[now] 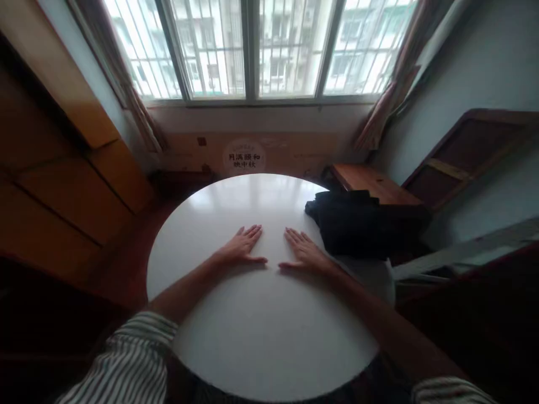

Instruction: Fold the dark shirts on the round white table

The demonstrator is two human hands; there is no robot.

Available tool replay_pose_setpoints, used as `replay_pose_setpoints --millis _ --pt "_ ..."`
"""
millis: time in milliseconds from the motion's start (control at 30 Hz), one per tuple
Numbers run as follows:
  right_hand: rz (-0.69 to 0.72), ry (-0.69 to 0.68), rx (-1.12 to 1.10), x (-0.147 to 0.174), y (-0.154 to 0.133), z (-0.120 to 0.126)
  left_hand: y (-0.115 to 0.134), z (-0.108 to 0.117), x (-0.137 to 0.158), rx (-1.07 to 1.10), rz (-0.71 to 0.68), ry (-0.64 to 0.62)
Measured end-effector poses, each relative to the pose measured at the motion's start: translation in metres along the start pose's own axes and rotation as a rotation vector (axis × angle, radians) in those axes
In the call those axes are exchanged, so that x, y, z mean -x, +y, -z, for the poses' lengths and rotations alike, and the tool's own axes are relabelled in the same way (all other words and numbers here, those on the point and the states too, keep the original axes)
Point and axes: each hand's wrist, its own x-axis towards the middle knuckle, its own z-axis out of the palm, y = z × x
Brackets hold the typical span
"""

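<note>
I am resting my left hand (243, 247) and right hand (304, 252) flat, fingers spread, holding nothing, near each other on the white round table (261, 331). A black cloth bundle (357, 224) is lying just right of my right hand.

Both hands lie flat, palms down and fingers spread, on a round white table (261, 336): the left hand (242, 247) and the right hand (304, 251) rest near each other at its middle, thumbs pointing inward but apart. A dark cloth bundle (357, 224) sits on the table's right edge, just beside the right hand. Far behind, a barred window (252, 47) spans the wall between curtains (130, 95).
</note>
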Motion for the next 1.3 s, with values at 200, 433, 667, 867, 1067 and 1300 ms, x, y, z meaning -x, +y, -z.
replay_pose_setpoints --millis 200,433,667,867,1067,1300 --pt "0.001 0.021 -0.007 0.002 0.0 0.0 -0.005 -0.009 -0.001 -0.017 -0.008 0.027" --pt "-0.026 -0.004 -0.01 0.002 -0.008 0.01 -0.005 -0.016 -0.001 -0.021 0.006 0.069" --pt "-0.021 -0.013 -0.02 0.003 -0.008 0.011 -0.003 -0.015 0.0 -0.028 -0.006 0.067" --pt "-0.011 -0.009 -0.025 0.003 -0.006 0.008 0.002 -0.01 0.001 -0.011 0.012 0.045" --pt "-0.012 0.006 -0.019 0.003 -0.006 0.008 0.002 -0.011 0.001 0.0 0.004 0.051" --pt "0.006 0.029 -0.046 0.002 -0.002 0.005 0.004 -0.01 -0.001 0.035 0.005 0.129"
